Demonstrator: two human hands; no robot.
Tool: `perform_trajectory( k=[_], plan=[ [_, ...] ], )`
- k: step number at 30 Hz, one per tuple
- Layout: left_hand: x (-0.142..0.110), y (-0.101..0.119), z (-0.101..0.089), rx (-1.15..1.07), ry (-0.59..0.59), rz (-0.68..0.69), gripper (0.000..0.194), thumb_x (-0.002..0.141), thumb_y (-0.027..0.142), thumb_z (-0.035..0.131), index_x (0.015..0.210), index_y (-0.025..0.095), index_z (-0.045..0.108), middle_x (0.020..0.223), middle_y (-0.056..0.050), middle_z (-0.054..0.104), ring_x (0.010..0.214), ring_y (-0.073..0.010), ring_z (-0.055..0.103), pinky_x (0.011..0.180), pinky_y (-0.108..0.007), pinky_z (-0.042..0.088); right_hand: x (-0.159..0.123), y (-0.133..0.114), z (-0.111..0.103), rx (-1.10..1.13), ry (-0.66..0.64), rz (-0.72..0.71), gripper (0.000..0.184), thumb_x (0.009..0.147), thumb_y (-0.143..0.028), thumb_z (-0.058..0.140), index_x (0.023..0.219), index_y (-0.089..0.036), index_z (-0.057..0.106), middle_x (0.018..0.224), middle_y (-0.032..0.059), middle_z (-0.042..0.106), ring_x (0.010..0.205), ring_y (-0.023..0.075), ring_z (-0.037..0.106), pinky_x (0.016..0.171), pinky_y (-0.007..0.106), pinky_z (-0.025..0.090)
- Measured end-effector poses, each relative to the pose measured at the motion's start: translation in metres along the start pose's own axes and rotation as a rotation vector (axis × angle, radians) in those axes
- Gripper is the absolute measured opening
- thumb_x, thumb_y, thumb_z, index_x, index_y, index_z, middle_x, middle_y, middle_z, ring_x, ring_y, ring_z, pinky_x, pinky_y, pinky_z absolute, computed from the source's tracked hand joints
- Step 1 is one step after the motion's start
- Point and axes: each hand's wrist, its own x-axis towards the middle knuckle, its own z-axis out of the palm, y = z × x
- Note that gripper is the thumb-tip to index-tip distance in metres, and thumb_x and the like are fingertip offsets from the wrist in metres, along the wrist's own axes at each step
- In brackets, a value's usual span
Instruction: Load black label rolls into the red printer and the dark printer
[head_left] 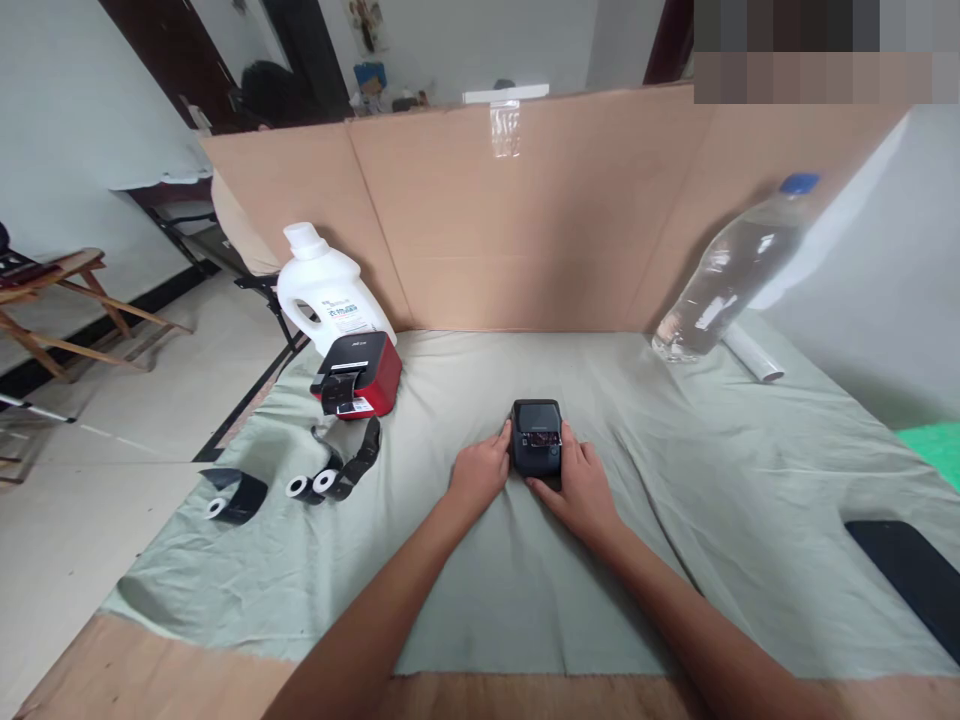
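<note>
A small black label printer sits on the grey-green cloth at the middle of the table. My left hand grips its left side, fingers curled against the case. My right hand grips its right side, thumb along the near edge. To the left stands a red and black printer with its lid up. Near it lie black label rolls with white cores, partly unwound, and one more roll farther left.
A white detergent jug stands behind the red printer. A clear water bottle leans at the back right, a white tube beside it. A cardboard wall closes the back. A black flat object lies at the right edge.
</note>
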Motion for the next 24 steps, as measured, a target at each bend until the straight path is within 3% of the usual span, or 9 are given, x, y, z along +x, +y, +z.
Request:
perform_trajectory(
  k=[5, 16, 24],
  plan=[
    [-0.002, 0.0, -0.002, -0.078, -0.002, -0.026, 0.058, 0.099, 0.02, 0.04, 0.158, 0.025, 0.038, 0.119, -0.008, 0.073, 0.102, -0.0222, 0.069, 0.088, -0.031, 0.054, 0.0, -0.001, 0.0, 0.003, 0.012, -0.004, 0.097, 0.085, -0.043, 0.065, 0.162, -0.012, 0.013, 0.136, 0.022, 0.059, 0.108, 0.0405, 0.055, 0.089, 0.054, 0.051],
    [-0.014, -0.012, 0.009, -0.05, -0.002, 0.045, 0.058, 0.099, 0.017, 0.036, 0.156, 0.022, 0.042, 0.096, -0.009, 0.069, 0.088, -0.0238, 0.066, 0.08, -0.036, 0.056, -0.004, 0.004, 0.006, 0.039, -0.035, 0.008, 0.105, 0.09, -0.04, 0.063, 0.164, -0.018, -0.008, 0.142, 0.0209, 0.056, 0.105, 0.0395, 0.056, 0.088, 0.058, 0.052],
    [-0.016, -0.014, 0.01, -0.06, 0.045, 0.051, 0.057, 0.1, 0.017, 0.037, 0.156, 0.025, 0.041, 0.094, -0.007, 0.069, 0.09, -0.0217, 0.065, 0.08, -0.032, 0.053, -0.002, 0.001, 0.003, 0.004, -0.046, -0.014, 0.103, 0.09, -0.044, 0.064, 0.164, -0.012, 0.0, 0.141, 0.023, 0.056, 0.104, 0.0385, 0.055, 0.087, 0.055, 0.052]
  ],
)
